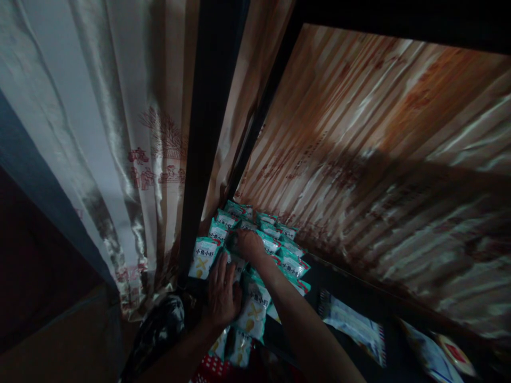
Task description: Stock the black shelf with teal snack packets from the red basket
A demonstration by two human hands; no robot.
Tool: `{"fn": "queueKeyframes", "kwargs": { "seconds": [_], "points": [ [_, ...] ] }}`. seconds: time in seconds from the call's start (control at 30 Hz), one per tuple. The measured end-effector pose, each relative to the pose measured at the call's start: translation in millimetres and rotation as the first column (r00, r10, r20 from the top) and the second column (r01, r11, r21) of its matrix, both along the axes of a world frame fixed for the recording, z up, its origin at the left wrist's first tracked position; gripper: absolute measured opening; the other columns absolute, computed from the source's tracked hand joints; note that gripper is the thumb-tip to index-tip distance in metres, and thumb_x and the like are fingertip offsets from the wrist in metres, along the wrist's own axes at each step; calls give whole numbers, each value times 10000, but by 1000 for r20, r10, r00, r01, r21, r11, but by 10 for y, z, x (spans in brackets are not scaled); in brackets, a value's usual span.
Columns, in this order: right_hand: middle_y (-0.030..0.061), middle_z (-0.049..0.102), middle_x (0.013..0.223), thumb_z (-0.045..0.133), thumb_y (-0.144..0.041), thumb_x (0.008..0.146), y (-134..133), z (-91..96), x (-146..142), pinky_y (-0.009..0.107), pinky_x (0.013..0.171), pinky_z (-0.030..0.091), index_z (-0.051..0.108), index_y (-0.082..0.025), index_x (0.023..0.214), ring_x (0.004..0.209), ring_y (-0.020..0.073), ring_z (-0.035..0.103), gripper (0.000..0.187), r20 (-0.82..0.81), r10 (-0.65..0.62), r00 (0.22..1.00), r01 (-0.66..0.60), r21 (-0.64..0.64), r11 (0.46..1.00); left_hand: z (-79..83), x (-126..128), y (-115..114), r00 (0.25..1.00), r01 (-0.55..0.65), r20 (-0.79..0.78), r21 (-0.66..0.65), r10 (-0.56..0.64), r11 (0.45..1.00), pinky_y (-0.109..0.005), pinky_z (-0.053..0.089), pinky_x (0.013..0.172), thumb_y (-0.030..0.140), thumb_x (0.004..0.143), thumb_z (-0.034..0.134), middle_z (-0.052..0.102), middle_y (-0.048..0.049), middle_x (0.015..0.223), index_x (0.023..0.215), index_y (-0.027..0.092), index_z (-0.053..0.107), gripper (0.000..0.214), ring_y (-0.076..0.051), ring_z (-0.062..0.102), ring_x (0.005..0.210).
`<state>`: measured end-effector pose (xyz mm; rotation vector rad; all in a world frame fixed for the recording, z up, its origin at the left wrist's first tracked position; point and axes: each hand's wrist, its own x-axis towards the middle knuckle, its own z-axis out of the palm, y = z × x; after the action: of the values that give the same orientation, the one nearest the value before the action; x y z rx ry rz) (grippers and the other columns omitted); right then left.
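Note:
Rows of teal-and-white snack packets (255, 303) stand close together on a dark shelf in the head view. My left hand (224, 295) lies with fingers stretched out against the front of one packet (235, 262). Just beyond it, my right hand (250, 246) reaches in among the rows, fingers curled down at the top edge of a packet. Its fingertips are partly hidden and the light is dim. A single packet (204, 259) leans at the left end of the group. Two more packets (240, 348) rest lower down, near my body.
A blue-and-white packet (355, 324) lies on the shelf to the right, with another bluish packet (429, 351) and a round red-and-cream item (457, 355) farther along. Pleated printed curtain (383, 133) hangs behind. A dark upright post (207, 117) borders the left side.

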<state>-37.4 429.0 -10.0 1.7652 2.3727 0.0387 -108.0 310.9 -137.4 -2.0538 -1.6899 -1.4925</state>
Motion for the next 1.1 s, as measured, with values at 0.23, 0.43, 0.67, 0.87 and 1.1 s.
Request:
{"fn": "queueKeyframes", "kwargs": {
  "seconds": [0.23,0.43,0.67,0.87,1.1],
  "points": [
    [141,676,1052,386,-115,854,144,-50,51,293,788,488,530,-158,1204,968,211,654,381,1,-29,1000,29,-40,999,13,12,0,999,17,41,-9,-17,1000,-455,389,1010,200,873,397,365,-167,1447,1333,136,409,464,-273,318,1352],
    [145,661,1063,408,-87,843,236,-87,82,257,828,468,610,-133,1093,1006,194,630,324,-44,-38,998,37,-31,999,31,14,7,1000,1,27,-24,0,1000,-443,375,1022,192,865,401,376,-169,1440,1306,123,444,449,-267,312,1357],
    [121,656,1079,346,-90,888,271,-134,59,207,810,453,612,-155,1113,975,155,635,354,-136,-56,989,59,18,998,40,12,20,999,4,39,-8,-3,1000,-437,354,1037,193,869,404,364,-165,1447,1296,124,455,436,-263,296,1364],
    [96,681,1047,374,-159,904,314,-116,92,212,827,447,646,-168,1058,973,158,634,313,-180,-54,982,62,39,997,12,17,51,999,-11,47,-7,11,1000,-435,357,1033,187,868,411,385,-158,1435,1270,136,478,411,-258,300,1361],
    [97,669,1085,287,-189,941,423,79,156,236,828,455,613,-176,1124,987,171,626,375,-196,-94,976,121,130,984,23,24,50,999,-20,43,4,20,1000,-444,372,1019,196,875,396,394,-159,1429,1265,139,484,404,-264,316,1353]
  ]
}}
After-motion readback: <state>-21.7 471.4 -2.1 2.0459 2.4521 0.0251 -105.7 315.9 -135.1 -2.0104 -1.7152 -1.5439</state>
